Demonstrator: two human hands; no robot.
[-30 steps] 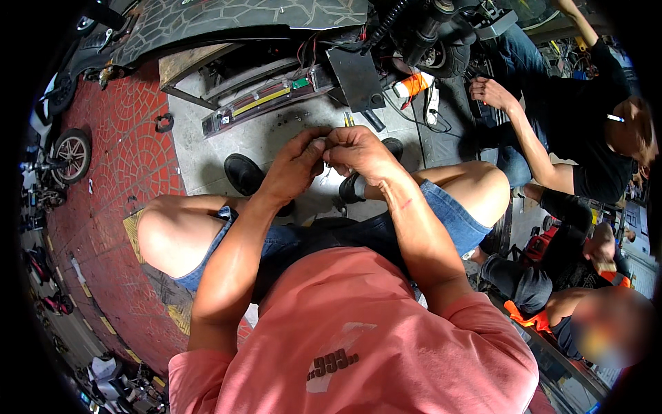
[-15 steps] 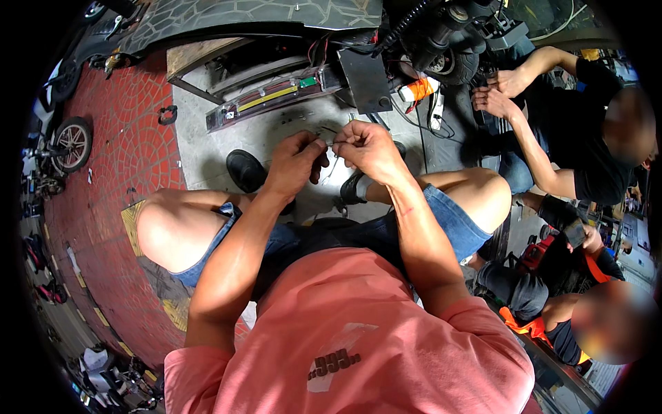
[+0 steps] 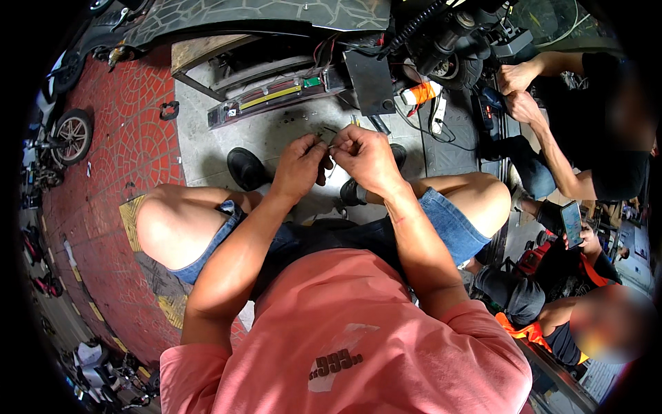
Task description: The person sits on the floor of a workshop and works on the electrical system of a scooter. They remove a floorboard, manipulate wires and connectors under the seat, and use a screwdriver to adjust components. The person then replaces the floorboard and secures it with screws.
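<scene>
Head view: two bare hands — left hand and right hand — fingertips nearly meeting. Right fingers pinch one thin strand; whether the left grips it, cannot tell. Strand lies between hands, above pale floor. Outward: one power strip, one orange-and-white container, two other people, one phone.

Dark lettering stands on 1 pink shirt; phone screen seems too small to read.

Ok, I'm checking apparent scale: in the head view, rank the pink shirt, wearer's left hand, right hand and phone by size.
1. Pink shirt
2. Left hand and right hand: too alike to rank
3. Phone
</scene>
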